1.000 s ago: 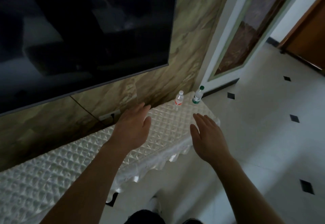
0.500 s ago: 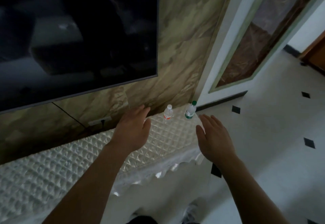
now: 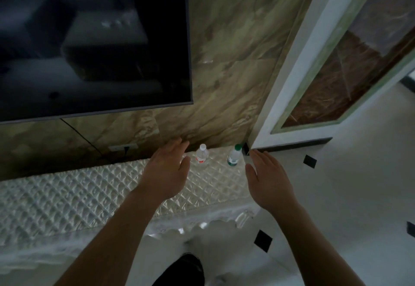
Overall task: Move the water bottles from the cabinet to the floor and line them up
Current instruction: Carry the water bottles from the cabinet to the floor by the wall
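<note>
On the far right end of the surface [image 3: 89, 191], close to the wall, two water bottles stand straight up with their caps pointing at the ceiling. One is the red-label bottle [image 3: 201, 156] with a white cap. The green-label bottle [image 3: 233, 158], with a green cap, stands to its right, near the end edge. They are apart, with a gap between them. My left grip [image 3: 167, 169] hangs over the surface just left of the red-label bottle, fingers straight and spread a little, holding nothing. My right grip [image 3: 268, 179] hangs past the end of the surface, just right of the green-label bottle, fingers straight and close together, also holding nothing. The surface has a shiny, bumpy cover with a diamond pattern and a wavy frill along its front edge. The floor [image 3: 336, 196] spreads out wide to the right, smooth and pale with little black squares. A big dark TV [image 3: 89, 38] hangs on the brown stone wall [image 3: 235, 72] above.
</note>
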